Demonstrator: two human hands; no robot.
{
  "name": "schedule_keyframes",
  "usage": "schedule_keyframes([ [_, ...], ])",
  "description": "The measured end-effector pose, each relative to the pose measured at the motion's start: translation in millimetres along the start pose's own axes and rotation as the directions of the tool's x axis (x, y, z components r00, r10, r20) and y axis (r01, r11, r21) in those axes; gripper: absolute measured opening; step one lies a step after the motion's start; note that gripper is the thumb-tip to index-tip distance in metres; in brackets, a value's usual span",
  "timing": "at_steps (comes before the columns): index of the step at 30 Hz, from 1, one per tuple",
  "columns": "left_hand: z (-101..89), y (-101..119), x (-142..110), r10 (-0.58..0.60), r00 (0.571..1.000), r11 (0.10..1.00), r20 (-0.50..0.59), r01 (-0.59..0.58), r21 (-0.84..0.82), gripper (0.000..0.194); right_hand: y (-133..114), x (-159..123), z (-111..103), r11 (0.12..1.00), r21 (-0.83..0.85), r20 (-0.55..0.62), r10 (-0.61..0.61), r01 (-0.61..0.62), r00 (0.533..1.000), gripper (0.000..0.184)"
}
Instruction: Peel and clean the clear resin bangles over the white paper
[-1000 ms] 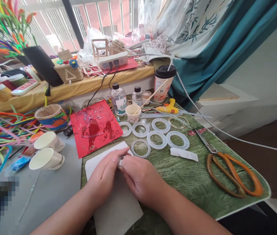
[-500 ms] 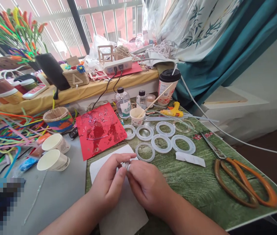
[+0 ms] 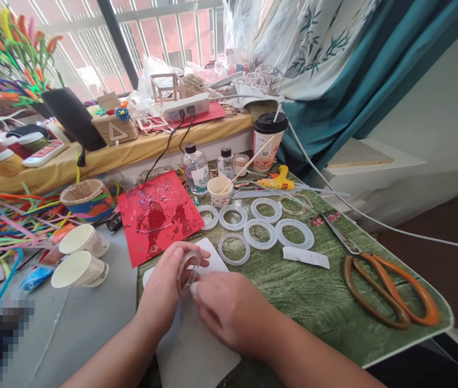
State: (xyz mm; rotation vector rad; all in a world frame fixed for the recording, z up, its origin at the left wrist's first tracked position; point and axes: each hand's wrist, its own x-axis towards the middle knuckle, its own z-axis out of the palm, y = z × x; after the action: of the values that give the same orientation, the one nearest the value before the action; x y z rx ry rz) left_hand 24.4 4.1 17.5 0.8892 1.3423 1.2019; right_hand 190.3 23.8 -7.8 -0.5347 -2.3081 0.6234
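My left hand (image 3: 164, 288) is closed around a clear ring like a bangle (image 3: 181, 276), held tilted on edge above a white paper sheet (image 3: 199, 345). With its fingers pinched together, my right hand (image 3: 235, 312) holds a small white wad (image 3: 194, 288) against the ring's near right side. What the wad is made of I cannot make out. Just beyond my hands lie several translucent ring moulds (image 3: 295, 246), flat on the green wood-patterned table mat (image 3: 293, 302). A folded white paper strip (image 3: 305, 257) rests beside them.
Large orange-handled scissors (image 3: 354, 248) lie at the right. A red sheet with wet drops (image 3: 160, 215) is at the left, near paper cups (image 3: 73, 269). Behind the moulds stand a small cup with a stick (image 3: 220, 192), bottles (image 3: 195, 170) and a yellow glue gun (image 3: 279, 179).
My hands have parted slightly, and the clear ring now shows upright in my left hand. The right hand's pinch has turned, with the white wad at the ring. The camera view has shifted a little.
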Motion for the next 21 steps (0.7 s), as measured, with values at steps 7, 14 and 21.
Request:
schedule_keyframes([
  [7, 3.0, 10.2, 10.4, -0.265, 0.962, 0.852, 0.066, 0.266, -0.45, 0.042, 1.3, 1.5, -3.7, 0.913, 0.289, -0.169, 0.343, -0.286, 0.924, 0.032],
  [14, 5.8, 3.7, 12.0, -0.2, 0.979, 0.887, -0.043, 0.162, -0.432, 0.027, 2.2, 1.1, 0.7, 0.896, 0.266, -0.241, 0.42, -0.356, 0.875, 0.027],
  [21, 6.4, -6.0, 4.0, -0.143, 0.989, 0.919, 0.04, 0.147, -0.365, 0.043, 12.6, 4.3, 2.6, 0.681, 0.504, -0.073, 0.646, -0.531, 0.76, 0.022],
])
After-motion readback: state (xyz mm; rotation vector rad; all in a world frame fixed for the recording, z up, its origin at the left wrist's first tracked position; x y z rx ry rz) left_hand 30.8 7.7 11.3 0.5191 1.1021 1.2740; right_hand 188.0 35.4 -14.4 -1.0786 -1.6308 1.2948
